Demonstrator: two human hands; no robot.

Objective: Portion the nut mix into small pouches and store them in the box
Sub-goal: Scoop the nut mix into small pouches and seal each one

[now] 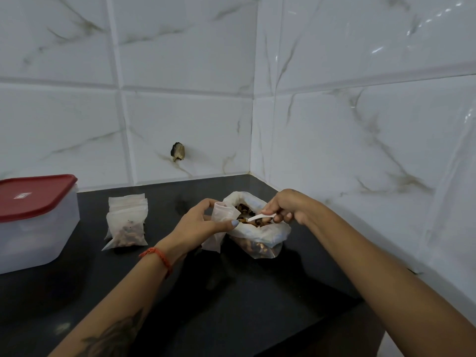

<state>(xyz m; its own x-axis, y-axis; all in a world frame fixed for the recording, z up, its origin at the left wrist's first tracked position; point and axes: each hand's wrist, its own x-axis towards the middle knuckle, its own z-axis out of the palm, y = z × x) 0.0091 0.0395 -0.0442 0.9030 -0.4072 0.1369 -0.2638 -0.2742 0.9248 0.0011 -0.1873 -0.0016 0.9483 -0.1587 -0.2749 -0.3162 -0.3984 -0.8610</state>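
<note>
Glossy marbled wall tiles (360,124), a smooth dark countertop (257,292), and translucent plastic pouches (127,225).

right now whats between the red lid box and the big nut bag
In the head view, a stack of filled pouches stands between the box and the bag.

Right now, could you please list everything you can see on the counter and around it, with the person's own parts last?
storage box: one, translucent with red lid on, far left of the counter.
filled pouches: a small stack, count unclear, clear plastic with brown nut mix, right of the box.
large nut mix bag: one, clear, open, near the corner.
small pouch: one, clear, held open at the bag's mouth.
spoon: one, white, over the bag's mouth.
counter: black.
wall tiles: white marble pattern.
wrist thread: red, left wrist.
left hand: holds the small pouch.
right hand: grips the spoon.
</note>
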